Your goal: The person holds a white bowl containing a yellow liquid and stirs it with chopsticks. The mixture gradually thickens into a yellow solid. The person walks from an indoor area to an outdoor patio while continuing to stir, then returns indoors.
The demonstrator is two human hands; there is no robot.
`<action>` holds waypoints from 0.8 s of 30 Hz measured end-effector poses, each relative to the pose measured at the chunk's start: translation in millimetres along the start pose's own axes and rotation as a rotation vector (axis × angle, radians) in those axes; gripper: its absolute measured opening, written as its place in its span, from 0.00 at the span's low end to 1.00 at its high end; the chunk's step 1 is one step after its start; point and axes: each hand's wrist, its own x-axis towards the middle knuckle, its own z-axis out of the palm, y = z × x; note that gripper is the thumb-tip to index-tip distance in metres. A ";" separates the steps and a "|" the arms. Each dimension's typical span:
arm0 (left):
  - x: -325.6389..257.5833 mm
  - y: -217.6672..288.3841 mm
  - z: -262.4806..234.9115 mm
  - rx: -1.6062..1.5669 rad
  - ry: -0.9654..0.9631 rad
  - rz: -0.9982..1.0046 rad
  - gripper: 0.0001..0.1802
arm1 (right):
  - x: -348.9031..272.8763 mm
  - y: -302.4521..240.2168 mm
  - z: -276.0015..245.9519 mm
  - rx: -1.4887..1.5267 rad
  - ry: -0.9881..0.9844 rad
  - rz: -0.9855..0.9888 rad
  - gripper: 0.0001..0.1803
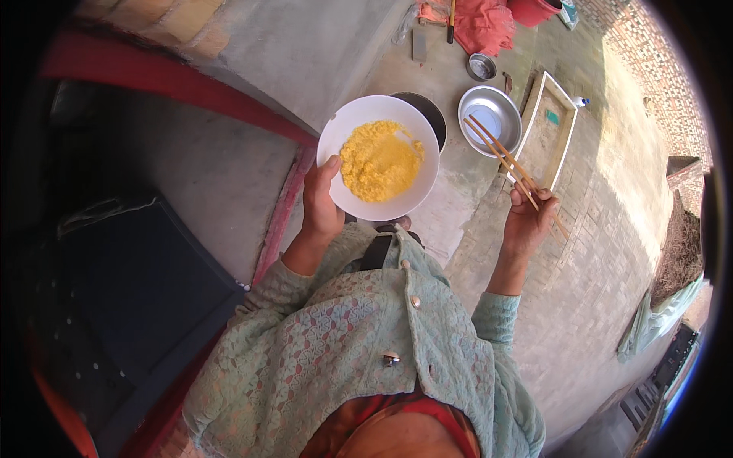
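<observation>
Bowl (370,107) left of chopsticks (504,153)

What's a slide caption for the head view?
Left hand holds round white bowl of yellow food; right hand, wooden chopsticks.

Over to the right, sunlight (630,202) is falling across the paved floor (550,305) and brightening the patterned brickwork (649,61) beyond. On the left, a red frame (175,95) is edging a shadowy doorway (221,164), a dark panel (145,282) is standing in the gloom, and a grey wall (305,53) is adjoining the frame

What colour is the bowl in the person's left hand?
White; the bowl shows best in the head view.
</observation>
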 end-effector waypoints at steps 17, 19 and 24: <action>1.1 -0.7 0.6 0.052 -0.096 0.016 0.24 | -20.1 -54.6 52.1 -0.424 -0.487 0.106 0.24; 1.1 -0.2 2.2 0.049 -0.103 0.032 0.25 | -21.0 -53.6 51.4 -0.422 -0.483 0.112 0.24; 1.9 -1.3 1.7 0.052 -0.115 0.035 0.25 | -23.5 -51.6 52.3 -0.424 -0.477 0.130 0.23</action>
